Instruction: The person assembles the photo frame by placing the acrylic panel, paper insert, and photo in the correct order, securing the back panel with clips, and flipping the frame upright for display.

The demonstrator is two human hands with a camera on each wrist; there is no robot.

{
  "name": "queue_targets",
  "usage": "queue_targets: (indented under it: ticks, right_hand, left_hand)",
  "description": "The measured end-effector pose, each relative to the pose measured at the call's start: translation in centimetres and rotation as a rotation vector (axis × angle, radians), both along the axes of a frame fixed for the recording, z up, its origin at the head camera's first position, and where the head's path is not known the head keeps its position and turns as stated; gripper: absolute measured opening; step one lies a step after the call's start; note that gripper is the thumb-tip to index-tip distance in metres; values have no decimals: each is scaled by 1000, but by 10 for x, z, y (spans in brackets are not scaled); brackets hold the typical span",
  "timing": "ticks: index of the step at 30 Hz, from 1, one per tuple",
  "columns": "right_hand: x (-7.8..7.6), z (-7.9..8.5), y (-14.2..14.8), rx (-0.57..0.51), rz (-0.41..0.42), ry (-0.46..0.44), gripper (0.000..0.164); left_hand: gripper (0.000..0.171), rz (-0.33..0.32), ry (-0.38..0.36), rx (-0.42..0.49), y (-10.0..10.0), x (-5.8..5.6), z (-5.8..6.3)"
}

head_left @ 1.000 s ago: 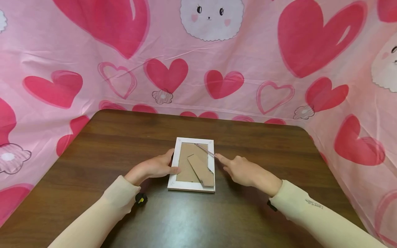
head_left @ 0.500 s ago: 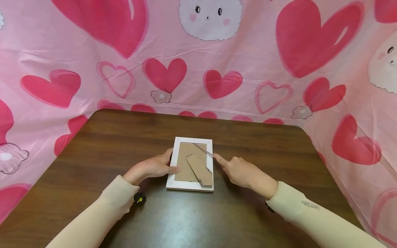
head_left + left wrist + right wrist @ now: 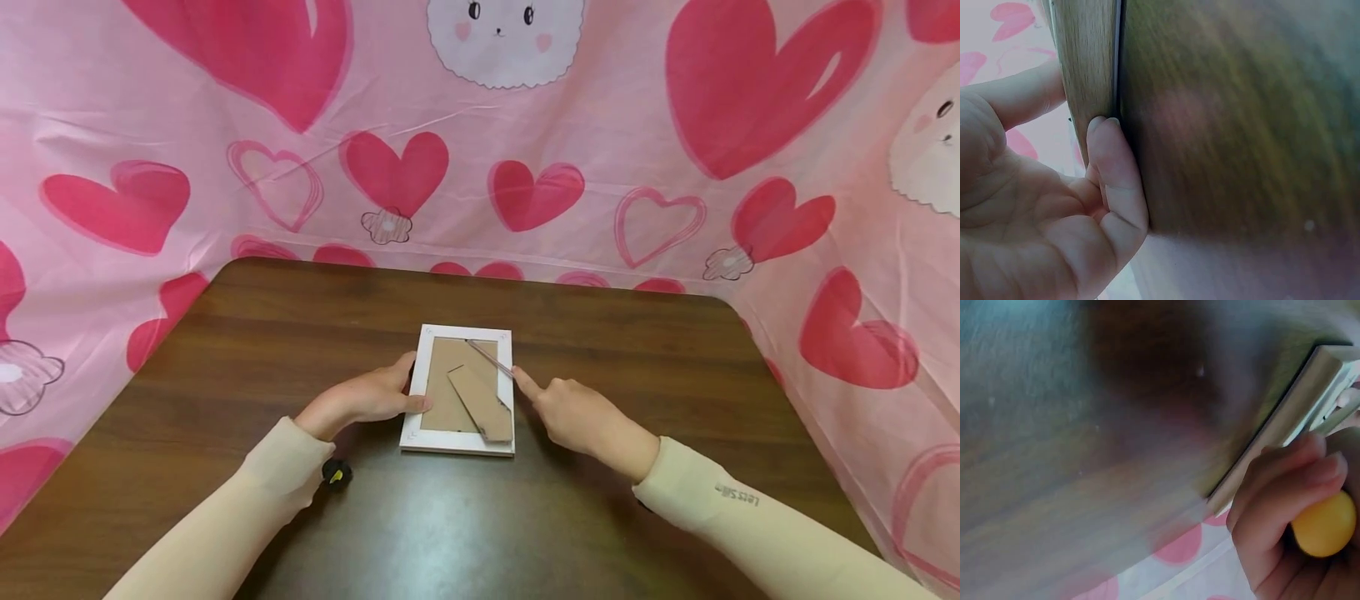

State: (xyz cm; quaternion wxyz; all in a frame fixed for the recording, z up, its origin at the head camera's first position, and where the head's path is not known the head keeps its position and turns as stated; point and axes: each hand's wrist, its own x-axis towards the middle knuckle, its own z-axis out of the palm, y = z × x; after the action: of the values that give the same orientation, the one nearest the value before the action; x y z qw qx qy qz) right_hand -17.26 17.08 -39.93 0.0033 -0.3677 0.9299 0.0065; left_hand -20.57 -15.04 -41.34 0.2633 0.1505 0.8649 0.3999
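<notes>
A white picture frame lies face down on the brown table, its cardboard backing and slanted easel stand showing. My left hand holds the frame's left side, thumb on the white border; in the left wrist view its fingers press the wooden edge. My right hand grips a screwdriver with a thin metal shaft, index finger extended along it. The tip is at the backing's top edge. In the right wrist view, the yellow handle end pokes out of the curled fingers.
The dark wood table spreads around the frame on all sides. Pink cloth printed with hearts hangs at the back and both sides. A small black item with a yellow mark is at the left wrist.
My right forearm and cuff have turned and shifted slightly left, while the screwdriver tip stays at the backing's top edge. The left hand keeps its hold, and the head view has shifted a little.
</notes>
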Motion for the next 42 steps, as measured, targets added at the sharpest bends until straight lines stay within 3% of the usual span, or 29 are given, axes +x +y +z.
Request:
queue_targets:
  ticks: [5, 11, 14, 21, 33, 42]
  right_hand:
    - [-3, 2, 4, -56, 9, -34, 58]
    - [-6, 5, 11, -161, -113, -249, 59]
    - [-4, 5, 12, -190, -140, -290, 59]
    - [3, 14, 18, -224, -141, -246, 57]
    - [8, 37, 14, -138, -83, -168, 50]
    - [14, 48, -4, -82, 51, 39, 41]
  left_hand:
    - [87, 13, 1, -19, 0, 1, 2]
    - [88, 8, 1, -10, 1, 2, 2]
    - [90, 5, 1, 0, 1, 3, 2]
    - [89, 5, 14, 1, 3, 2, 1]
    - [87, 24, 12, -32, -2, 4, 1]
    - [87, 31, 5, -27, -3, 5, 2]
